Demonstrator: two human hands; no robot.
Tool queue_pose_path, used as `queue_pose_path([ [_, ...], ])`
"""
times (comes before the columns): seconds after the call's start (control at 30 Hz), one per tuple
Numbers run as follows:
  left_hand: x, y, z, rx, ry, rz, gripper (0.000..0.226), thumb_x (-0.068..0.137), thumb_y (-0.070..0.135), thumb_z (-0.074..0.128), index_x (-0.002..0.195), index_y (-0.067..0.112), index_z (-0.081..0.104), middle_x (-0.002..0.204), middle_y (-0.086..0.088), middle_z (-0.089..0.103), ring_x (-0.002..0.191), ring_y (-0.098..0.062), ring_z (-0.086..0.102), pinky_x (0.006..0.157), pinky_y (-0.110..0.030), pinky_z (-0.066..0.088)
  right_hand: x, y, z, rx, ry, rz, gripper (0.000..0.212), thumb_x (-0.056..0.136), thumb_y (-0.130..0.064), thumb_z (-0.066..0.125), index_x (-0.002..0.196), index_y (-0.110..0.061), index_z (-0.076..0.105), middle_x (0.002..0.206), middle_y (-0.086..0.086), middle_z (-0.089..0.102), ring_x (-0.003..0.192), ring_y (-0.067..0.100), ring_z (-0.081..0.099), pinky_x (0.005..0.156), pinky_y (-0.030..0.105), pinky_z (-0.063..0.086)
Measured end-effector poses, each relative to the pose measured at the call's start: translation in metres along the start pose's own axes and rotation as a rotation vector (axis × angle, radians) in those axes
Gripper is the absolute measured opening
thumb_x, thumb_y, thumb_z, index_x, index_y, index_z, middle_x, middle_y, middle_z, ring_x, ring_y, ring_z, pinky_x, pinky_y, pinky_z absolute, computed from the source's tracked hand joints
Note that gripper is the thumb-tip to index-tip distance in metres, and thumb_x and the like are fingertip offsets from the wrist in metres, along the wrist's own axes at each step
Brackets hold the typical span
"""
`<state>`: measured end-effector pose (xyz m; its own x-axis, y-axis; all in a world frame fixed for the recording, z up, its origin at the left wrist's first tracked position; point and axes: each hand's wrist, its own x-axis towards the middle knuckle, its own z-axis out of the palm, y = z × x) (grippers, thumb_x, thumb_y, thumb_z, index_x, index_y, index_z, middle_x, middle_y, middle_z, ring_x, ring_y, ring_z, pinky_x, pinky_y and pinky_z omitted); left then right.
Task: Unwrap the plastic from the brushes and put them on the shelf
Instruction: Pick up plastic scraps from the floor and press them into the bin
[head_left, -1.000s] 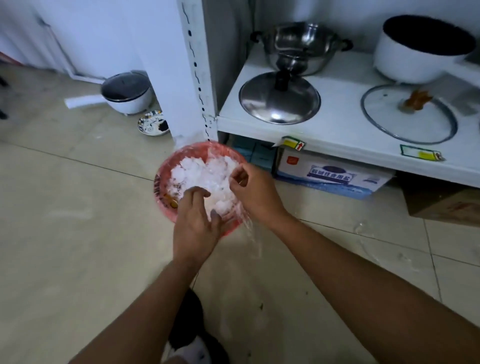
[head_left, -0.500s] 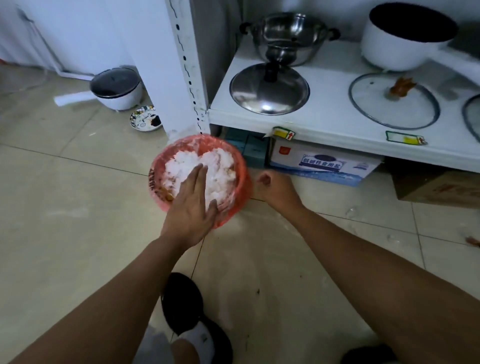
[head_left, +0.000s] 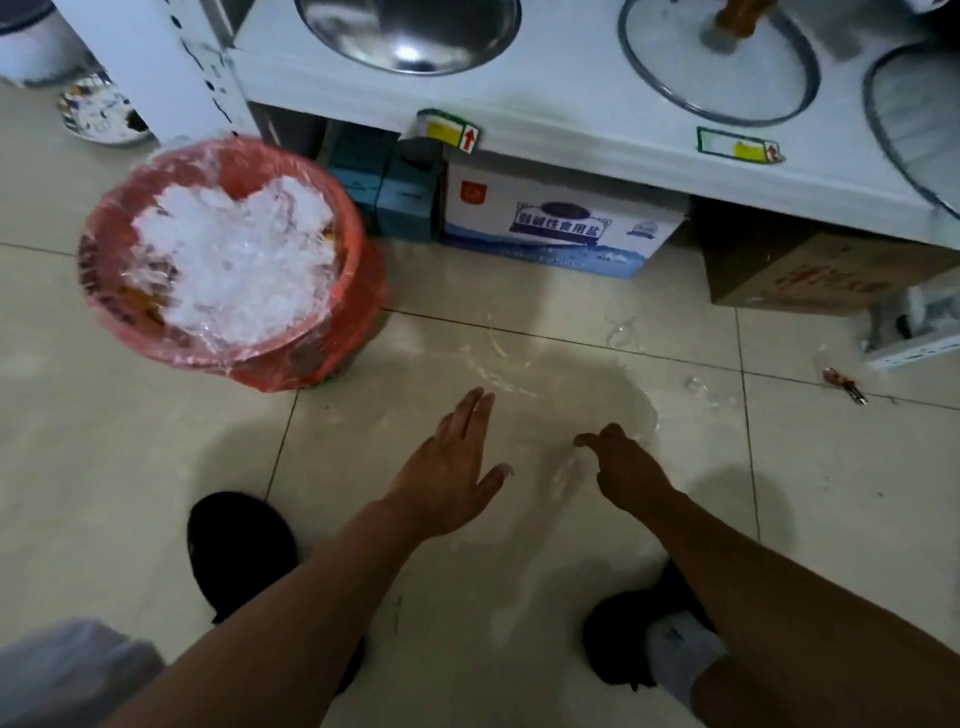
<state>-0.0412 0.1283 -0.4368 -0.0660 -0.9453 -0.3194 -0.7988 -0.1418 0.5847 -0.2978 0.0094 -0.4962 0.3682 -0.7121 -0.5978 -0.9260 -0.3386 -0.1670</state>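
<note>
Black shoes planted, both forearms reach forward and down over the tiled floor. Left hand: flat, fingers straight, holding nothing. Right hand: fingers curled down; can't tell if it pinches clear film. Film scraps lie beyond. Crumpled plastic wrap fills the red bin, far left. Brushes not in view. Shelf above holds a steel lid and glass lid. Step looks like wrap disposal; next probably means finding another wrapped brush.
</note>
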Motion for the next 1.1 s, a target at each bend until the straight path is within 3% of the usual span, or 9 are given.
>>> queue_pose_path([
  [0.23,-0.014,-0.004,0.028,-0.059,-0.045,-0.001,0.086,0.102,0.057,0.042,0.163,0.023,-0.008,0.172,0.005,-0.012,0.157,-0.022,0.012,0.121,-0.042,0.033,0.014,-0.005,0.04,-0.178,0.045,-0.004,0.068,0.095,0.003,0.051,0.155,-0.024,0.036,0.162,0.005,0.023,0.131,0.03,0.048,0.087,0.045,0.057],
  [0.47,-0.015,-0.009,0.032,-0.066,-0.025,0.002,0.086,0.101,0.061,0.04,0.162,0.026,-0.008,0.171,0.008,-0.013,0.157,-0.019,0.014,0.12,-0.038,0.034,0.032,-0.003,0.04,-0.13,0.056,0.124,0.043,0.103,-0.006,0.042,0.144,-0.017,0.046,0.137,0.011,0.046,0.118,0.032,0.054,0.088,0.044,0.054],
  [0.67,-0.013,-0.008,0.013,-0.111,0.065,-0.022,0.081,0.103,0.05,0.048,0.164,0.023,0.003,0.171,0.007,-0.004,0.156,-0.015,0.012,0.118,-0.03,0.027,0.03,-0.03,0.013,0.064,0.212,0.037,0.017,0.1,-0.015,0.052,0.102,-0.021,0.067,0.102,0.004,0.058,0.095,0.026,0.065,0.073,0.035,0.053],
  [0.77,-0.008,-0.013,-0.018,-0.024,0.134,0.034,0.078,0.103,0.048,0.048,0.164,0.019,0.007,0.172,0.0,0.004,0.157,-0.017,0.01,0.122,-0.029,0.02,0.025,-0.058,-0.025,0.255,0.303,-0.074,0.009,0.096,-0.027,0.065,0.096,-0.026,0.073,0.093,-0.001,0.06,0.085,0.019,0.065,0.075,0.036,0.055],
  [0.83,-0.004,-0.019,-0.053,0.085,0.17,0.099,0.078,0.102,0.049,0.047,0.163,0.017,0.01,0.172,-0.004,0.01,0.156,-0.022,0.015,0.125,-0.039,0.025,0.022,-0.08,-0.056,0.307,0.404,-0.165,0.01,0.095,-0.033,0.068,0.097,-0.028,0.076,0.09,-0.003,0.063,0.081,0.018,0.065,0.073,0.035,0.054],
  [0.93,-0.004,-0.027,-0.119,0.196,0.236,0.091,0.081,0.097,0.058,0.037,0.163,0.016,0.012,0.17,-0.01,0.017,0.154,-0.029,0.024,0.123,-0.05,0.03,0.017,-0.126,-0.104,0.33,0.509,-0.273,0.015,0.096,-0.038,0.067,0.103,-0.031,0.078,0.091,-0.004,0.067,0.079,0.015,0.064,0.072,0.034,0.053],
  [1.1,-0.03,-0.054,-0.222,0.372,0.34,0.095,0.079,0.101,0.055,0.035,0.162,0.008,0.017,0.167,-0.017,0.023,0.152,-0.032,0.027,0.124,-0.047,0.028,0.01,-0.234,-0.177,0.295,0.603,-0.462,0.022,0.101,-0.039,0.059,0.112,-0.031,0.076,0.097,-0.002,0.065,0.085,0.016,0.062,0.071,0.033,0.05],
])
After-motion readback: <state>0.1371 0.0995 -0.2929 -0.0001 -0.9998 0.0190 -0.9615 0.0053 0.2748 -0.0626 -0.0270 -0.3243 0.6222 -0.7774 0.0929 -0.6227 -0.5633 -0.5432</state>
